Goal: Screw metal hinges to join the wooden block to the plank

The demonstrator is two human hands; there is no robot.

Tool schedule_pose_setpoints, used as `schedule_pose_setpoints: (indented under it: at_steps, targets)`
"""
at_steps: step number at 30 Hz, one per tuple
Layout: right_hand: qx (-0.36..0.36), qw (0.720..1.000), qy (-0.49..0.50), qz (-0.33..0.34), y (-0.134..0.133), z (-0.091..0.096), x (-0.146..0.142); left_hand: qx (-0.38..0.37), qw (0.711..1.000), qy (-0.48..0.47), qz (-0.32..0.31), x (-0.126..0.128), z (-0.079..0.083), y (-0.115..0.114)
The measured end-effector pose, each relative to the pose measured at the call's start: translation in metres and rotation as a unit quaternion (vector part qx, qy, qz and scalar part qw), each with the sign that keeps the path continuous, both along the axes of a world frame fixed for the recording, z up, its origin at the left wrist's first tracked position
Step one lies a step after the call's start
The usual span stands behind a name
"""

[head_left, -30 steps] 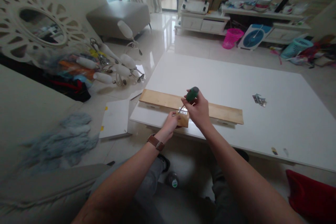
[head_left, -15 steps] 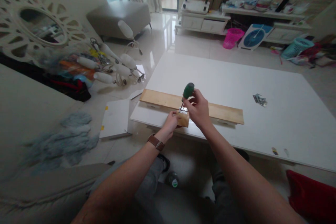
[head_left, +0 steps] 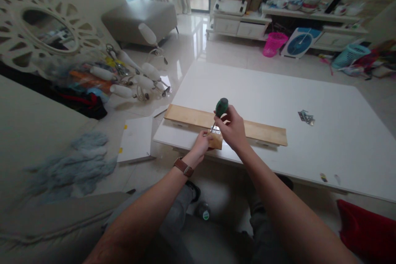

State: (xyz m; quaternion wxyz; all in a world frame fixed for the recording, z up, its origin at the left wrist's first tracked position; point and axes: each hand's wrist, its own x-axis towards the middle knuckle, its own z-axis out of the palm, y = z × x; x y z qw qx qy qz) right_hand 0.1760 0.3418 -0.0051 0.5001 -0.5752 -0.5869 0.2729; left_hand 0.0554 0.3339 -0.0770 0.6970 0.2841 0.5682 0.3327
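Observation:
My right hand (head_left: 232, 126) is closed round the green handle of a screwdriver (head_left: 222, 107). Its shaft points down at a metal hinge (head_left: 215, 130), which joins a long wooden board (head_left: 266, 132) and a short wooden block (head_left: 216, 142). My left hand (head_left: 202, 144) grips the left side of that block, with fingertips close to the screwdriver's tip. Whether a screw sits under the tip is too small to tell. The long board lies along the near edge of a white table (head_left: 247, 86).
Loose hinges and screws (head_left: 306, 117) lie on the table to the right. Two small items are near its front edge. White panels (head_left: 136, 138) and a lamp with several shades (head_left: 144, 82) are on the floor at left. A bottle (head_left: 203, 211) stands between my feet.
The screwdriver handle has turned slightly and shifted a touch to the left, my right hand moving with it. My left hand and the wooden pieces stay in place.

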Motion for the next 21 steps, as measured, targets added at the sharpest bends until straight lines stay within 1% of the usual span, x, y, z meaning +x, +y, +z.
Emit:
schedule_pose_setpoints:
  at_steps: [3,6,11,14,17,21]
  targets:
    - [-0.004,1.0,0.015,0.007,-0.0008,0.0016,-0.0005,-0.006,1.0,0.006,-0.001,0.0,0.0,-0.0003]
    - [0.001,1.0,0.023,-0.001,0.0004,0.0006,0.0003,-0.011,1.0,0.012,-0.002,0.0004,-0.0006,0.0003]
    - [0.02,0.999,-0.005,-0.025,0.0033,-0.004,0.0018,-0.009,1.0,0.009,0.0,0.0012,-0.0004,0.0011]
    - [0.007,1.0,-0.008,-0.026,0.0034,-0.0049,0.0015,-0.012,1.0,0.007,0.0,0.0014,0.0008,0.0008]
    - [-0.005,1.0,0.003,-0.023,0.0021,-0.0028,0.0007,-0.009,1.0,0.01,0.0,0.001,0.001,0.0004]
    - [0.002,1.0,0.021,-0.01,-0.0002,0.0017,-0.0006,-0.001,1.0,0.007,-0.002,-0.0004,-0.0016,0.0004]
